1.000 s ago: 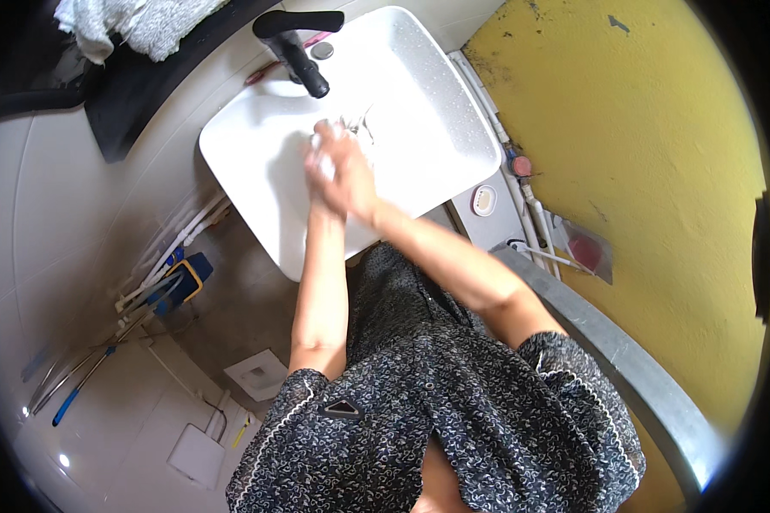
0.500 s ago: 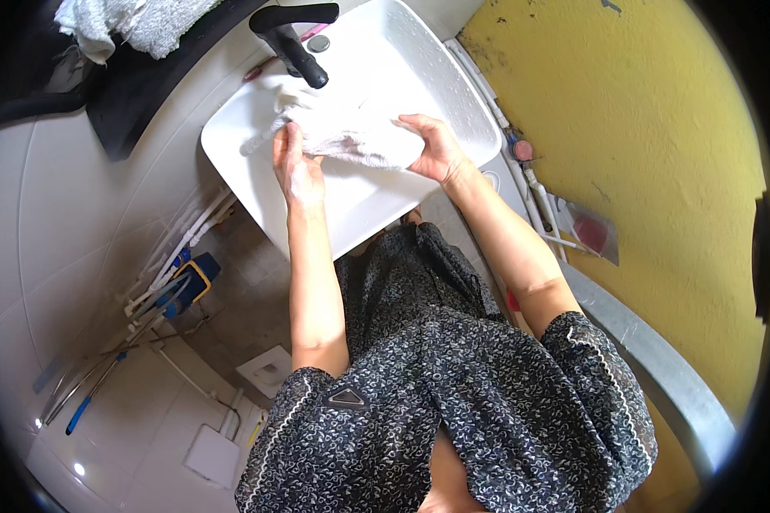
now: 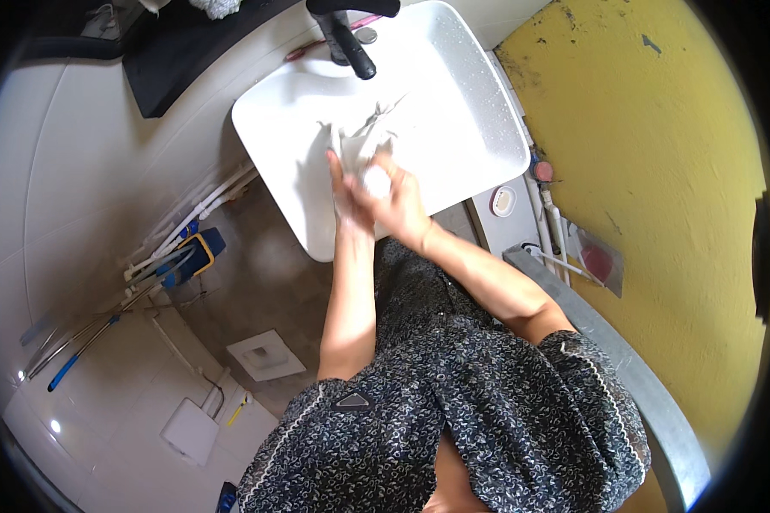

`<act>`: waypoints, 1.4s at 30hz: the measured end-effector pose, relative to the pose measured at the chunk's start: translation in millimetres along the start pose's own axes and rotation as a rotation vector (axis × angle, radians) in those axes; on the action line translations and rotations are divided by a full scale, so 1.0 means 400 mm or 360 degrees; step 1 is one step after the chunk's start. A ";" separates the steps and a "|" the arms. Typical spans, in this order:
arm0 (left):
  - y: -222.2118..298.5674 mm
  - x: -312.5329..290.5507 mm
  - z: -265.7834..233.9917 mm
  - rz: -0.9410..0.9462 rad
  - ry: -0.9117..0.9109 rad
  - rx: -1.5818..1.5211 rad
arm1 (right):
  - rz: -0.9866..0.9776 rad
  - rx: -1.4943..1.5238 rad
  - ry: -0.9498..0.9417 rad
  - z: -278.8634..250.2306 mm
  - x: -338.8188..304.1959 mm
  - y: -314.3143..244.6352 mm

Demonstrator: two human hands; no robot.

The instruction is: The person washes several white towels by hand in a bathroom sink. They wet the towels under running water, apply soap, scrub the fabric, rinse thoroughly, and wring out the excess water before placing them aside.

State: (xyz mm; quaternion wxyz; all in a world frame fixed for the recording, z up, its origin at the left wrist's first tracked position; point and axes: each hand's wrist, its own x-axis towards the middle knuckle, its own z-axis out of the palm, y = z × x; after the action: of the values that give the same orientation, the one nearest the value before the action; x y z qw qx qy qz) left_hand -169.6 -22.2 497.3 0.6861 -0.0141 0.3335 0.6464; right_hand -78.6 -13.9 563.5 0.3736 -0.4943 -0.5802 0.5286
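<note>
A white cloth [image 3: 359, 147] is bunched up between my hands over the near part of the white washbasin [image 3: 269, 128]. My right hand [image 3: 405, 209] is closed around a wad of it, fingers curled and slightly smeared by motion. Against it, my left hand [image 3: 351, 205] grips the cloth too, with some of its fingers hidden behind the right hand. Loose folds of the cloth hang past the fingertips toward the middle of the basin, and its white blends with the basin's.
Behind the basin stands a black tap [image 3: 351, 47], with a pink toothbrush-like stick [image 3: 304, 51] beside it. A small soap dish [image 3: 504, 202] sits to the right, near white pipes [image 3: 556, 231] along the yellow wall. A squat toilet [image 3: 267, 355] lies in the floor at lower left.
My hands have come together from a spread hold, gathering the stretched cloth into a bunch. The view has shifted, so the basin sits farther right.
</note>
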 end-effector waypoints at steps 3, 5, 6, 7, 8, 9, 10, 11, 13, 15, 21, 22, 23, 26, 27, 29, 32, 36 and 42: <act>-0.006 0.027 -0.089 0.0027 -0.0118 0.0345 | -0.0710 -0.0220 -0.0313 0.020 -0.050 0.009; -0.034 0.068 -0.088 0.0185 -0.0032 0.0094 | -0.0860 -0.0387 -0.0387 0.037 0.017 0.046; -0.047 0.084 -0.082 0.0268 0.0015 -0.0030 | -0.0986 -0.0536 -0.0419 0.053 0.091 0.083; -0.073 0.091 -0.085 0.0310 0.0061 -0.0158 | -0.0638 -0.0651 -0.0189 0.044 0.163 0.081; -0.035 0.059 0.035 0.0112 0.0358 0.0114 | -0.0280 -0.0758 0.0056 0.023 0.227 0.079; -0.029 0.072 0.036 0.0114 0.0271 0.0132 | -0.0168 -0.0556 0.0120 0.019 0.262 0.099; -0.007 0.085 0.019 0.0119 0.0200 0.0155 | -0.0050 -0.0341 0.0172 0.026 0.272 0.116; 0.024 0.088 0.022 0.0047 0.0262 0.0103 | 0.0340 -0.0211 -0.0189 0.015 0.245 0.079; 0.075 0.062 0.004 -0.0044 -0.0015 -0.0093 | -0.0189 -0.0630 -0.0158 0.039 0.126 0.051; 0.070 0.073 -0.018 0.0099 0.0031 0.0071 | -0.0842 -0.0863 0.0018 0.068 0.094 0.075; 0.011 0.080 0.065 -0.0011 0.0199 0.0401 | 0.0076 -0.0509 0.0099 0.023 0.267 0.140; 0.024 0.080 0.039 -0.0016 0.0096 0.0312 | 0.0121 -0.0359 0.0078 0.033 0.223 0.125; 0.037 0.092 -0.004 0.0005 -0.0017 0.0208 | 0.0140 -0.0219 0.0044 0.045 0.184 0.100; 0.006 0.104 -0.042 0.0304 -0.0309 -0.0035 | -0.0709 -0.0522 -0.0053 0.085 0.063 0.071; -0.012 0.089 -0.041 0.0442 -0.0387 -0.0115 | -0.0649 -0.0550 -0.0037 0.082 0.088 0.073; 0.002 0.109 -0.005 0.0063 0.0022 0.0106 | -0.0510 -0.0606 0.0024 0.047 0.194 0.106; 0.034 0.075 0.098 -0.0003 0.0161 0.0433 | 0.0162 -0.0477 0.0350 -0.072 0.324 0.213; 0.112 0.072 0.115 0.0174 -0.0024 0.0837 | 0.0453 -0.0202 0.0366 -0.142 0.205 0.217; 0.110 0.072 0.129 0.0560 -0.0017 0.1597 | 0.0333 -0.0052 -0.0028 -0.101 0.142 0.095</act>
State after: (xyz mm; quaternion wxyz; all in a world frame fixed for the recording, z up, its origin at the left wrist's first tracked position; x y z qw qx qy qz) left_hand -188.1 33.6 541.7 0.4914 0.3753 0.5955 0.5128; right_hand -46.4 49.3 527.5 0.3031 -0.5536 -0.5372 0.5595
